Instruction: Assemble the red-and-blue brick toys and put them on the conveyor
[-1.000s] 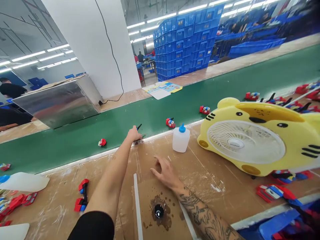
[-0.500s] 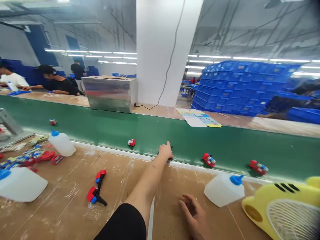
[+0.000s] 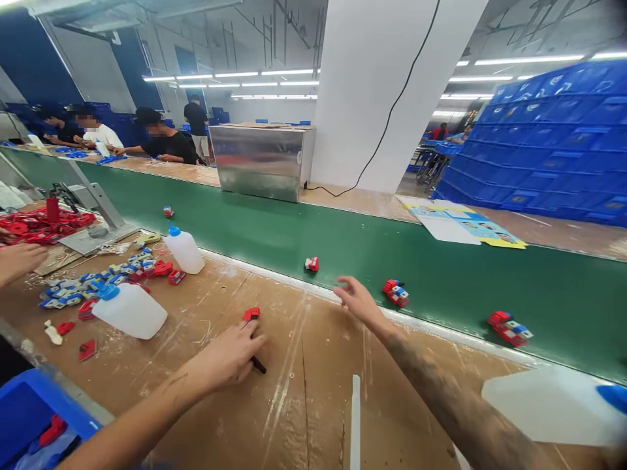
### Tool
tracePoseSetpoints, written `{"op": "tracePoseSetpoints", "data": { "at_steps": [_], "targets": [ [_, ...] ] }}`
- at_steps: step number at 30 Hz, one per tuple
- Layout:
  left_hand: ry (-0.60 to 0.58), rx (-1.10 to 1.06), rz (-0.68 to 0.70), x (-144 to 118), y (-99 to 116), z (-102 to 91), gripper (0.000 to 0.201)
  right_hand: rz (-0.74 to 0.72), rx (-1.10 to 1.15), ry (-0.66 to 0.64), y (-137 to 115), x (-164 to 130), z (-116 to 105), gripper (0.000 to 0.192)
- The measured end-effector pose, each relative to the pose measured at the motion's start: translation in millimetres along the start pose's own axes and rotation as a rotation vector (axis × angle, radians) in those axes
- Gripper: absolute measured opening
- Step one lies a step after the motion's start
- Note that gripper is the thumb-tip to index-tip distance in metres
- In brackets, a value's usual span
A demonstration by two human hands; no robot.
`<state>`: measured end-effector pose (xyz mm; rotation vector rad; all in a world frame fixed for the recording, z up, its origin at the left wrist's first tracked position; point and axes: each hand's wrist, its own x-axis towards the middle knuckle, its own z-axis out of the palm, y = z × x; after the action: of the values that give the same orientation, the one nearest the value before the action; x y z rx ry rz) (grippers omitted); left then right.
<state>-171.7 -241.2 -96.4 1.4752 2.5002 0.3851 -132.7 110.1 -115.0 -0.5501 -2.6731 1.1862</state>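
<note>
My left hand [image 3: 234, 352] is closed over red-and-black toy parts on the brown tabletop [image 3: 274, 405]. A red block [image 3: 252, 314] shows past its fingertips, and a black stick [image 3: 258, 365] juts out below; the hand covers the rest. My right hand [image 3: 360, 301] hovers by the near edge of the green conveyor belt [image 3: 274, 228], fingers apart and nothing visible in them. Just right of it, on the belt, lies a red, white and blue toy vehicle [image 3: 396, 293]. A smaller red-and-white toy piece [image 3: 312, 264] sits to its left.
White squeeze bottles [image 3: 131, 312] [image 3: 185, 251] stand at left beside a pile of toy parts [image 3: 98, 281]. Another bottle [image 3: 543, 401] is at right. A further toy vehicle [image 3: 509, 328] rides the belt. Another person's hand [image 3: 19, 262] is at far left, above a blue bin [image 3: 29, 405].
My left hand has drawn back from the belt and come down on the red-and-black parts. My right hand has reached forward to the belt's edge. The view has turned left.
</note>
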Motion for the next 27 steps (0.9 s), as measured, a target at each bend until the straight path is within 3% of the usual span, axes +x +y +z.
{"op": "tracePoseSetpoints", "data": {
  "at_steps": [2,5,9,11,14,16,19,23,25,27],
  "targets": [
    [-0.007,-0.019,-0.088,-37.1,-8.6,15.9,0.048,0.038,-0.069,0.022,-21.2,50.1,18.2,0.053],
    [-0.007,-0.054,-0.183,-60.7,-11.5,35.0,0.042,0.048,-0.145,0.079,-41.1,94.7,44.0,0.065],
    [0.057,-0.214,-0.243,-65.7,-8.1,31.2,0.033,0.005,-0.157,0.107,-48.2,97.7,60.7,0.04],
    [0.132,-0.488,-0.3,-65.7,-2.3,24.8,0.027,-0.045,-0.119,0.104,-43.0,81.6,57.3,0.033],
    [0.268,-1.133,-0.38,-63.5,13.4,23.7,0.035,-0.113,-0.006,0.089,-22.1,37.0,35.5,0.047],
    [0.34,-1.509,-0.393,-59.6,28.2,28.5,0.044,-0.134,0.233,0.076,0.2,-7.1,11.9,0.059],
    [0.354,-1.782,-0.351,-48.3,55.0,38.7,0.048,-0.099,0.676,0.068,39.5,-89.1,-27.1,0.061],
    [0.289,-1.761,-0.263,-20.4,98.6,52.4,0.052,-0.021,0.964,0.134,81.6,-197.6,-60.2,0.056],
    [0.221,-1.617,-0.194,-3.5,125.3,57.0,0.05,0.011,1.024,0.173,92.9,-237.6,-64.8,0.058],
    [0.092,-1.356,-0.033,12.0,154.0,58.2,0.042,0.051,1.046,0.181,99.5,-263.5,-64.2,0.062]
  ]
}}
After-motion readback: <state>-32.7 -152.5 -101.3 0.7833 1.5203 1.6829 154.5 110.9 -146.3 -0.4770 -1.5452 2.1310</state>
